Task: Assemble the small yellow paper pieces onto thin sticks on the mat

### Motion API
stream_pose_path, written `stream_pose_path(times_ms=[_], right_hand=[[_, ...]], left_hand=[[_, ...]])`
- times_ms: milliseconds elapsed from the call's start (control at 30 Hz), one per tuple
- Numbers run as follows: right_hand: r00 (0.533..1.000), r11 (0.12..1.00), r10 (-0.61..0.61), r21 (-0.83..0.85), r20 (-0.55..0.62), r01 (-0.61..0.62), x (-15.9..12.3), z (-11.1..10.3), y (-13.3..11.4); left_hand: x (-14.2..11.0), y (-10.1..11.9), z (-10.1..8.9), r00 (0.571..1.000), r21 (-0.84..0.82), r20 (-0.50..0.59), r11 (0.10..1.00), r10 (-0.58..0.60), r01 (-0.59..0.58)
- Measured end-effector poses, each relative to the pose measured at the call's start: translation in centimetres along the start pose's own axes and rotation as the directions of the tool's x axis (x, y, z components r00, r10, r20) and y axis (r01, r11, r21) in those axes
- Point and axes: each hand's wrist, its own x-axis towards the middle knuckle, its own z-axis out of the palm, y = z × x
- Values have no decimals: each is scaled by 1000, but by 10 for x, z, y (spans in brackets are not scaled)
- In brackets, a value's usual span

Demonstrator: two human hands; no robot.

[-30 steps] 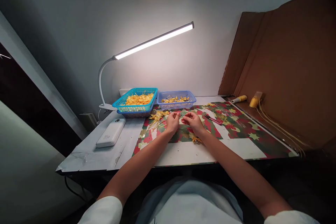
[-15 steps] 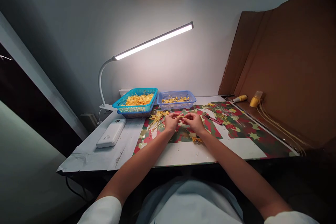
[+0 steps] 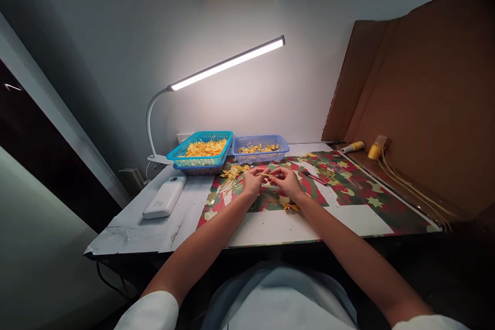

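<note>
My left hand and my right hand meet above the patterned table sheet, fingertips pinched close together. Between them runs a thin yellow strand, gripped from both sides; its exact kind is too small to make out. Left of my left hand lies a bunch of yellow ribbon bows with long thin stems. A yellow bow piece rests on the sheet below my right wrist. Beyond my right hand lies a slim pink-and-dark tool.
A teal basket of yellow pieces sits stacked at the back left, beside a purple basket of small yellow pieces. A white power bank lies left under a lamp. Cardboard walls the right, with a yellow-filled bottle before it.
The strand between my fingertips shows more plainly, and my fingers have shifted slightly. The whole view has moved down a little; the things on the table stay in place.
</note>
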Motion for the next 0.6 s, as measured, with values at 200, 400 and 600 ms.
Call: stream_pose_path(times_ms=[200, 400, 600], right_hand=[[999, 996, -3, -87, -52, -1, 2, -1, 6], [991, 979, -43, -202, -129, 16, 1, -3, 6], [972, 943, -160, -319, -171, 99, 0, -5, 5]], left_hand=[[0, -3, 1, 997, 7, 60, 999, 51, -52], [-6, 5, -1, 992, 144, 123, 988, 40, -58], [-5, 3, -5, 976, 156, 202, 981, 85, -118]])
